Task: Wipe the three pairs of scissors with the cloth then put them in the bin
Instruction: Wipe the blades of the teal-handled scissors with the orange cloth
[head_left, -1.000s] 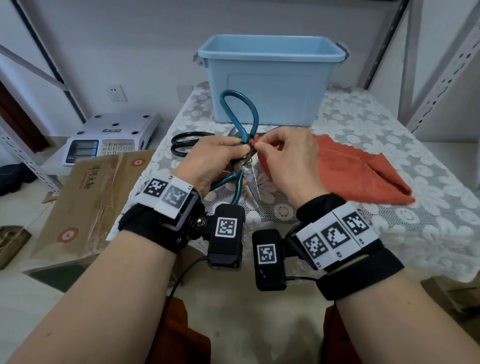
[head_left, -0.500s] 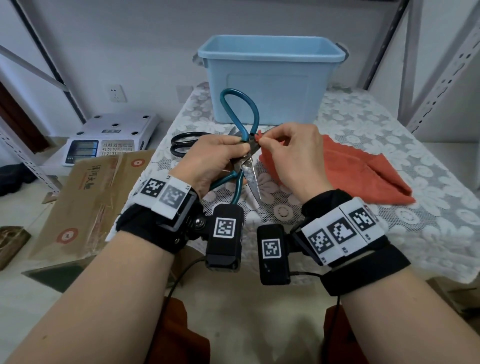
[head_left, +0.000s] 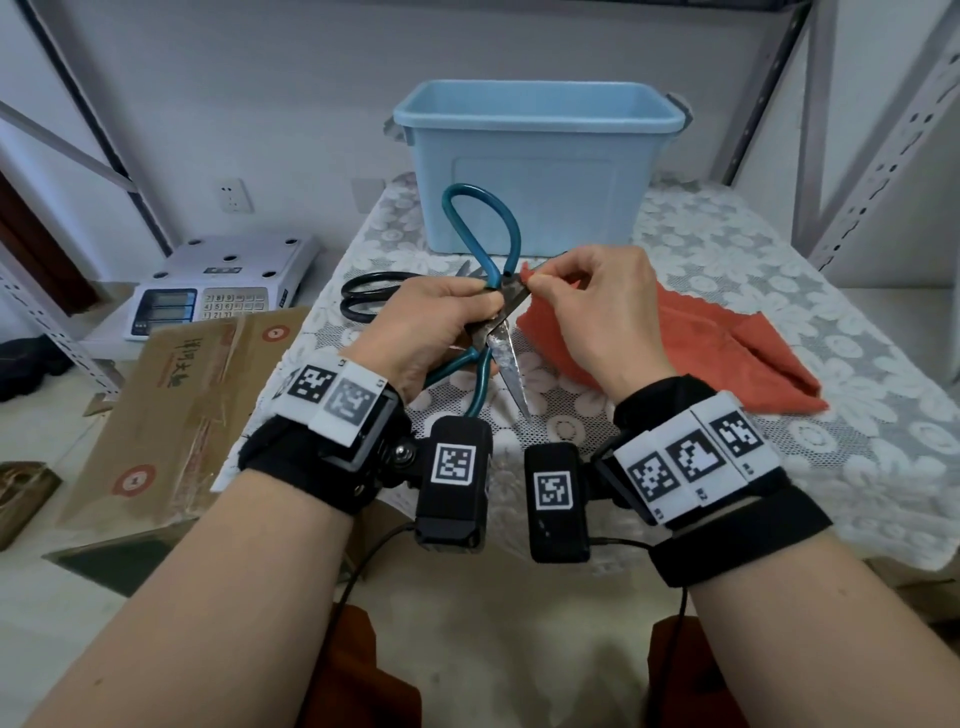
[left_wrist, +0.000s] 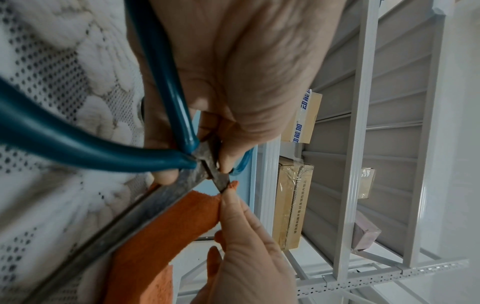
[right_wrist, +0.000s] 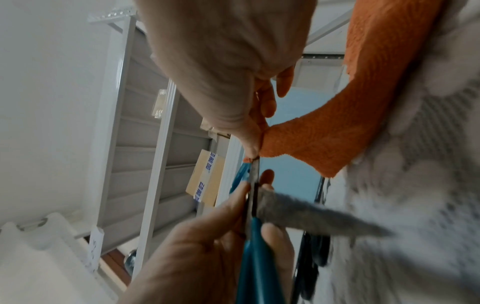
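My left hand (head_left: 441, 317) grips the teal-handled scissors (head_left: 485, 228) at the pivot, blades spread open, one blade (head_left: 506, 364) pointing down toward me. My right hand (head_left: 587, 306) pinches a corner of the orange cloth (head_left: 701, 343) around the upper blade near its tip. The left wrist view shows the pinched cloth corner (left_wrist: 231, 185) at the blade end, beside the teal handles (left_wrist: 166, 102). In the right wrist view the cloth (right_wrist: 324, 144) hangs from my thumb and finger. Black-handled scissors (head_left: 369, 296) lie on the table behind my left hand. The light blue bin (head_left: 535, 166) stands at the back.
A lace tablecloth (head_left: 779, 291) covers the table. To the left, below the table, sit a white scale (head_left: 218, 286) and a flattened cardboard box (head_left: 182, 405). Metal shelf uprights (head_left: 883, 156) rise at the right. Cartons (left_wrist: 291, 201) sit on shelving behind.
My right hand has slid the pinched cloth outward along the upper blade, away from the pivot. The left hand keeps its grip on the scissors, nearly still.
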